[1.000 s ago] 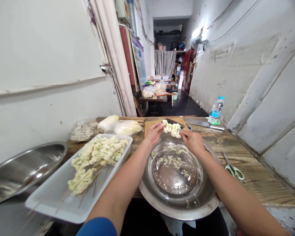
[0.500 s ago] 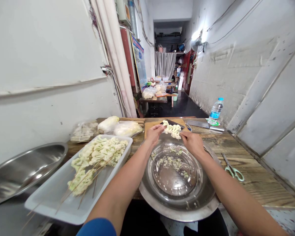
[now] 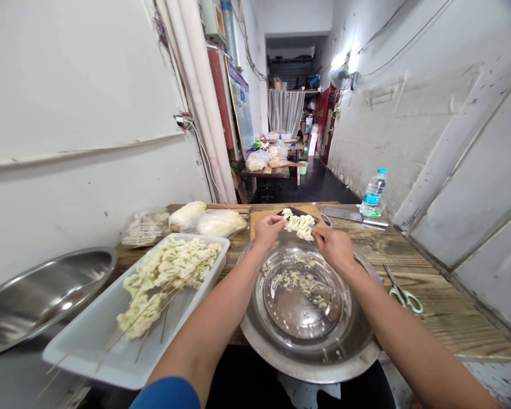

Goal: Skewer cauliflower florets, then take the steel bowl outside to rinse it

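Note:
A short row of pale cauliflower florets (image 3: 298,225) is held level above the far rim of a wide steel basin (image 3: 310,372). My left hand (image 3: 269,232) pinches its left end, fingers closed. At the right end, my right hand (image 3: 334,245) is closed on it; any stick inside its fingers is hidden. Small cauliflower crumbs (image 3: 300,282) lie wet on the basin's bottom. To the left, a white plastic tray (image 3: 85,355) holds a heap of skewered cauliflower (image 3: 174,264), its thin sticks pointing towards me.
Behind the basin lie a cutting board (image 3: 259,217) and a dark blade. A cleaver (image 3: 343,214) and a water bottle (image 3: 373,194) are at the back right, scissors (image 3: 402,292) nearer. Bagged cauliflower (image 3: 219,222) sits behind the tray; a steel bowl (image 3: 46,284) stands far left.

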The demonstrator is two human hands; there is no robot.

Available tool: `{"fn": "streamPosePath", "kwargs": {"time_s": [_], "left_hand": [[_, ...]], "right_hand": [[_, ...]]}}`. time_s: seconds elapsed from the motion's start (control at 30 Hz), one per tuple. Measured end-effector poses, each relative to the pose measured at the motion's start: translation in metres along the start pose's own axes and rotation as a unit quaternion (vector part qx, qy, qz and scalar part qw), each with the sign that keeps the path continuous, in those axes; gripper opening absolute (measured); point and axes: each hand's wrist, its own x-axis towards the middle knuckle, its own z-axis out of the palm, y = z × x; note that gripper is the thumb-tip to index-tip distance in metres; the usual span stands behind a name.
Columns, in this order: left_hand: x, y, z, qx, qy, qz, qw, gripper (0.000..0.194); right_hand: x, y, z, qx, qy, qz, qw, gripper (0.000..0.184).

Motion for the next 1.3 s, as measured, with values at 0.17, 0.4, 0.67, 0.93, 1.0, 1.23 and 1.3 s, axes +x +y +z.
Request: {"fn": "streamPosePath", "kwargs": {"time_s": [0.17,0.4,0.67,0.93,1.0,1.23,1.3], "left_hand": [[-0.004,0.005,-0.001,0.041,-0.02,0.027,0.999,0.014],[-0.006,0.005,0.0,0.048,-0.045,0.037,0.997,0.011],[-0.003,0.003,0.001,0.015,-0.061,0.034,0.997,0.019],[0.0,0.001,-0.002,-0.119,-0.056,-0.064,0.989,0.035],[-0.001,0.002,-0.002,-0.131,-0.071,-0.08,0.986,0.034],[-0.005,0.006,-0.001,-0.199,-0.09,-0.086,0.972,0.022],[-0.005,0.007,0.0,-0.203,-0.093,-0.073,0.972,0.022]], "right_hand": [[0.0,0.0,-0.001,-0.022,0.009,0.0,1.0,0.025],[-0.002,0.001,0.0,-0.054,0.018,-0.013,0.998,0.028],[0.002,0.004,0.013,0.005,0.045,-0.015,0.999,0.028],[0.001,-0.002,0.03,0.117,0.114,-0.045,0.986,0.025],[-0.001,-0.005,0.031,0.127,0.114,-0.058,0.984,0.024],[-0.002,-0.011,0.032,0.149,0.112,-0.088,0.979,0.026],[0.0,-0.012,0.034,0.168,0.124,-0.095,0.973,0.025]]}}
